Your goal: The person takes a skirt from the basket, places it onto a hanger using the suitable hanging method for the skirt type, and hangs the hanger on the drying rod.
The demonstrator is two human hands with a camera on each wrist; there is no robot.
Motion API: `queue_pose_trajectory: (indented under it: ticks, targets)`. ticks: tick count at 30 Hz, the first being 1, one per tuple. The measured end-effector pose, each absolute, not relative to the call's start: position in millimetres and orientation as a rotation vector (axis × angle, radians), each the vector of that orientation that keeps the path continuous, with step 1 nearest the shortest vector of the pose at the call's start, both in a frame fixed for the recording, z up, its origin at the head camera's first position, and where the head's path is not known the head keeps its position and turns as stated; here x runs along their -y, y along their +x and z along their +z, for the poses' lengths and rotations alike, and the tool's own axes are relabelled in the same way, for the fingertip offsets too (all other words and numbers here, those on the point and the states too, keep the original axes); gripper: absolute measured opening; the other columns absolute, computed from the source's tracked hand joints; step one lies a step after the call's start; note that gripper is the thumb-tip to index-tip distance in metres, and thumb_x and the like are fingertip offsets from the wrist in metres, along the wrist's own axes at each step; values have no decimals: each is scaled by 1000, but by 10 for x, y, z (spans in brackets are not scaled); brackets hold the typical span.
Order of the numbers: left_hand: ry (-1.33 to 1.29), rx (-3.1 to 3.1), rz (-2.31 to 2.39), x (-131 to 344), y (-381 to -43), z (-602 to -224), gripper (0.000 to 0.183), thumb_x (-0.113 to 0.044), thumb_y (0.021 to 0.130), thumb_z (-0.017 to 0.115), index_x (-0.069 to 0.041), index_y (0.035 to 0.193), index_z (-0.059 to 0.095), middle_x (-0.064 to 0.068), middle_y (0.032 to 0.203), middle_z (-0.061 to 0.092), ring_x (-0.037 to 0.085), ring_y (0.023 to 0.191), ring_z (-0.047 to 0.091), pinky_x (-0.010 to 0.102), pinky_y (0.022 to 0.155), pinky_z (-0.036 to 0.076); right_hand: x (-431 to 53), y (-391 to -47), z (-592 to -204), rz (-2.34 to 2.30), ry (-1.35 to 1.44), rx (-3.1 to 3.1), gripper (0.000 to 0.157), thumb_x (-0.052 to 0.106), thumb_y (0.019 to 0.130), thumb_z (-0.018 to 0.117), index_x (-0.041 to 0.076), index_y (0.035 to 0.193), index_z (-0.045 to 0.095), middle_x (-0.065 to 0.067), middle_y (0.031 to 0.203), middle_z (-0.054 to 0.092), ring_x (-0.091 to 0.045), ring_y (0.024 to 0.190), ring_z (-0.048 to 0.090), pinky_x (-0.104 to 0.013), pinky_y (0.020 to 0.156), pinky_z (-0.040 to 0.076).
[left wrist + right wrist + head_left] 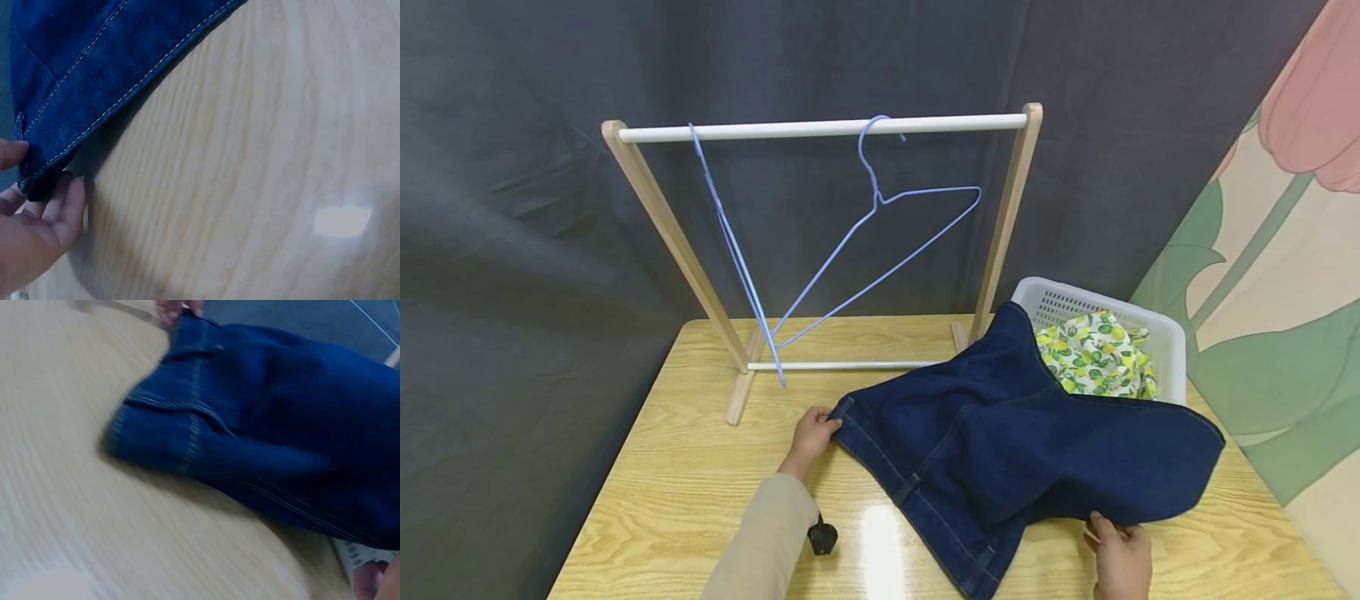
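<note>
Hands [811, 433] at denim shorts [955, 442], pale stitching [128, 95], lemon-print cloth [1093, 354]

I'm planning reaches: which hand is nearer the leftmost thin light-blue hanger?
Left: the left hand is just in front of the hanger; the right hand is well to the right, at the near edge of the dark-blue denim garment.

Head view: bright, fairly sharp, w/ white glare on the tabletop [662, 475] nr bottom ctr; dark backdrop [775, 58] dim. L wrist: hazy, bluish, soft focus, blown-out reflection lower R, shadow under denim garment [106, 69]. R wrist: dimmer, blurry thru/out, stitching [194, 419] smeared, pale glare bottom L.
</note>
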State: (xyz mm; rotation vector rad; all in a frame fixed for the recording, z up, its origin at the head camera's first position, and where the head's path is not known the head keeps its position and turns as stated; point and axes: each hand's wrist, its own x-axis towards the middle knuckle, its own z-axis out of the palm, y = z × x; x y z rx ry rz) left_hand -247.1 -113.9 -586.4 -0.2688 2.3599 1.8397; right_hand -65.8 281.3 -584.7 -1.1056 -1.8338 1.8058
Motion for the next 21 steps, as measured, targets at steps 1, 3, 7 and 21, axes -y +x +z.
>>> queue_pose_trajectory:
  ticks: [1, 3, 7, 21]
  targets:
    - [-303, -2303, 1864, 1086, -2311, -5581, 33, -11, 82, 57, 6, 108, 46, 18, 96, 52, 22, 72, 54, 33, 58, 47, -2868, -663, -5874, 1807, -1098, 1772, 22, 20, 86, 51, 11, 100, 38, -3, 88, 49, 2, 67, 51, -15, 56, 45]
    - [-380, -2207, 1914, 1008, -2099, -5216, 32, -3, 83, 53, 10, 110, 42, 22, 97, 51, 22, 72, 55, 34, 60, 48, -2969, -672, -5913, 1809, -1071, 1677, 19, 18, 86, 51, 12, 100, 40, -1, 89, 49, 2, 69, 53, -14, 56, 45]
    - [-433, -2086, 2006, 963, -1955, -5031, 31, 2, 84, 48, 13, 111, 37, 24, 99, 48, 21, 72, 53, 34, 64, 49, -3144, -689, -5966, 1835, -1018, 1452, 17, 11, 84, 54, 7, 97, 44, 1, 87, 53, -3, 69, 57, -17, 52, 47]
    - [-552, -1608, 2462, 789, -1907, -5288, 39, -4, 88, 43, 11, 121, 29, 18, 104, 50, 20, 88, 53, 37, 82, 41, -3737, -727, -5784, 1965, -978, 1047, 29, 8, 74, 66, 5, 96, 48, -6, 96, 49, -17, 72, 61, -30, 47, 49]
